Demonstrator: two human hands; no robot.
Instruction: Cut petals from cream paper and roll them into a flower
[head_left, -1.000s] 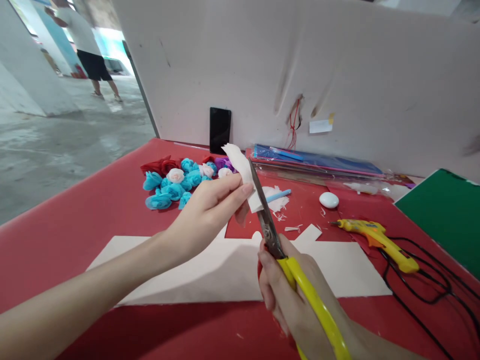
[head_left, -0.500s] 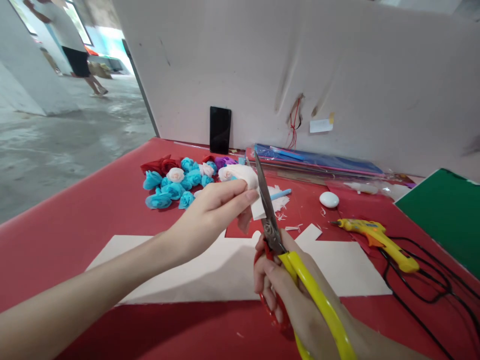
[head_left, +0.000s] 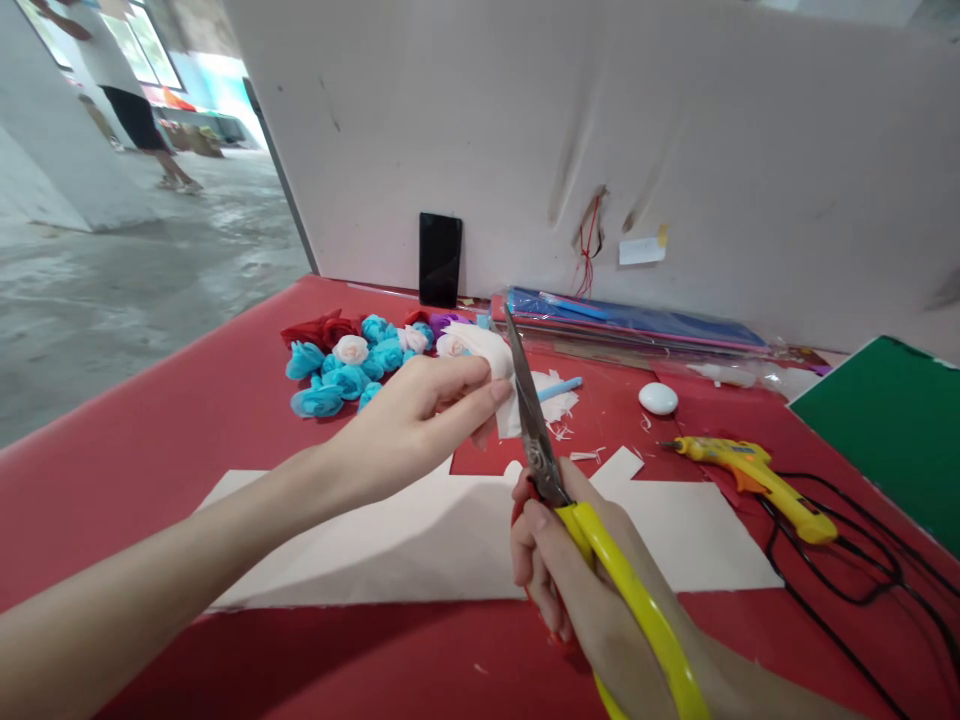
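Note:
My left hand [head_left: 412, 415] pinches a folded white piece of paper [head_left: 487, 348] between thumb and fingers, above the middle of the table. Wrapped round the handles of a pair of scissors [head_left: 536, 425] with one yellow and one red handle is my right hand [head_left: 581, 575]. Its blades point up and away, close together, right beside the paper's edge. Whether they touch the paper I cannot tell. Under both hands lies a long white paper sheet [head_left: 375, 555]. Blue, white, red and purple paper flowers [head_left: 349, 380] are heaped beyond my left hand.
A yellow glue gun [head_left: 750, 475] with a black cord lies at right, near a white oval object [head_left: 658, 399] and a green board [head_left: 892, 440]. A black phone [head_left: 440, 260] leans on the wall beside plastic-wrapped sheets [head_left: 637, 325]. A person [head_left: 124, 90] stands far left.
The scissor blades have closed together beside the paper. My left hand has shifted slightly left with the white paper. The person in the background has moved left.

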